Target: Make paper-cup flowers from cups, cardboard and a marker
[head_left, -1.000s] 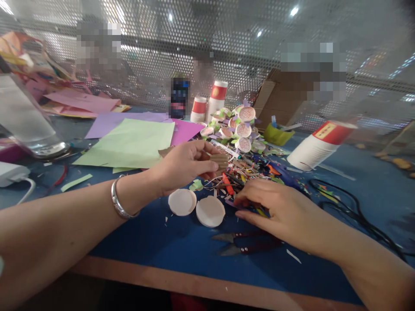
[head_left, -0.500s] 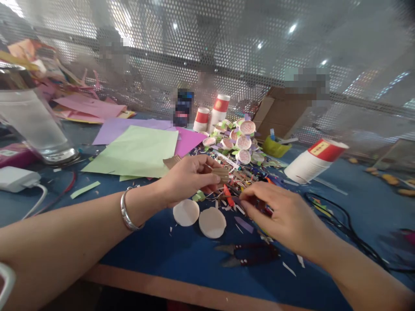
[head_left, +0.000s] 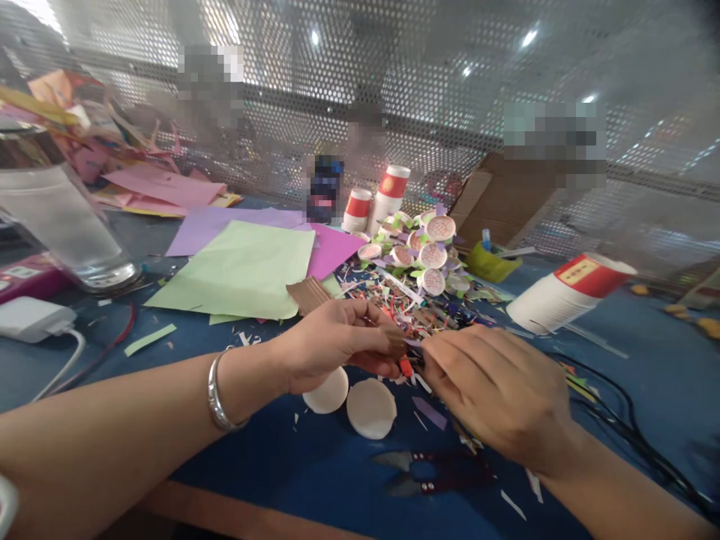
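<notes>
My left hand [head_left: 343, 337], with a silver bangle at its wrist, pinches a small brown piece of corrugated cardboard [head_left: 395, 342]. Close against it, the closed fingers of my right hand [head_left: 500, 390] grip a small purple paper piece [head_left: 414, 343], mostly hidden behind them. Below my left hand lie two white paper discs [head_left: 371, 409], one partly covered by the hand. Dark-handled thread snips [head_left: 424, 472] rest on the blue table, blades apart. A larger torn corrugated cardboard piece [head_left: 308, 294] sits just beyond my left hand.
Paper scraps [head_left: 382, 283] surround a heap of decorated discs [head_left: 433, 256]. Green paper sheets [head_left: 241, 262] lie left, near a glass of water [head_left: 84, 225] and white charger [head_left: 37, 319]. A tilted paper-cup stack [head_left: 562, 292] and black cables [head_left: 613, 435] are on the right.
My right hand has moved in toward the cardboard, bringing the purple piece up to it. My left hand has turned slightly and shifted right. The view has shifted a little.
</notes>
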A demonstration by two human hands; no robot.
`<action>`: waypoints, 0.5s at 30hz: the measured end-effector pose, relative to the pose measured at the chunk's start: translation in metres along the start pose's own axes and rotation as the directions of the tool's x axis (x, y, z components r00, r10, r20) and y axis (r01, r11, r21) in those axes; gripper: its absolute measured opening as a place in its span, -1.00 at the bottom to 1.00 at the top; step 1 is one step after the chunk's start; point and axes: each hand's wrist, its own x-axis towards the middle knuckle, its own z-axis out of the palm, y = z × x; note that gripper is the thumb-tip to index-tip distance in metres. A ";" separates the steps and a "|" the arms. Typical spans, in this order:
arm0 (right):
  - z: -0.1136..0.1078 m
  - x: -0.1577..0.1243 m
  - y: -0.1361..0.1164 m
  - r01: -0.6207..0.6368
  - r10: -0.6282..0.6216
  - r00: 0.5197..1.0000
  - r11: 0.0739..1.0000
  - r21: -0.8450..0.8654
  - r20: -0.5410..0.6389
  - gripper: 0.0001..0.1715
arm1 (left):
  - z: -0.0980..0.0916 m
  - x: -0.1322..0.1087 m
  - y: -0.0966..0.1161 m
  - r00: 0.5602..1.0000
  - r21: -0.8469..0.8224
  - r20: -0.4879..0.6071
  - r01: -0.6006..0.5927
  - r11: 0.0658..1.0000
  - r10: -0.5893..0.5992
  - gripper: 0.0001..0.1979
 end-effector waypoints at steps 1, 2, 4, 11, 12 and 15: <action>-0.001 -0.001 0.000 0.018 -0.018 1.000 1.000 -0.006 0.002 -0.76 | 0.000 0.001 -0.001 1.000 -0.010 0.001 0.007 1.000 -0.007 -0.88; -0.002 -0.001 0.000 0.030 -0.030 1.000 1.000 -0.008 0.004 -0.76 | -0.001 0.001 -0.002 1.000 -0.015 0.007 0.012 1.000 -0.012 -0.88; -0.003 -0.001 -0.001 0.039 -0.039 0.999 0.999 0.008 0.020 -0.77 | -0.001 0.002 -0.004 1.000 -0.020 0.022 0.010 1.000 -0.010 -0.87; -0.002 0.002 -0.002 0.058 -0.056 0.998 0.997 0.051 -0.038 -0.85 | -0.002 0.003 -0.005 0.997 -0.052 0.074 -0.009 0.999 0.013 -0.85; -0.002 0.003 -0.002 0.069 -0.067 0.997 0.996 0.048 -0.037 -0.86 | -0.001 0.003 -0.004 0.998 -0.055 0.068 -0.003 0.998 0.007 -0.86; -0.004 0.004 -0.004 0.086 -0.085 0.996 0.995 0.041 -0.026 -0.82 | 0.002 0.002 -0.003 0.999 -0.045 0.031 0.020 0.999 -0.019 -0.88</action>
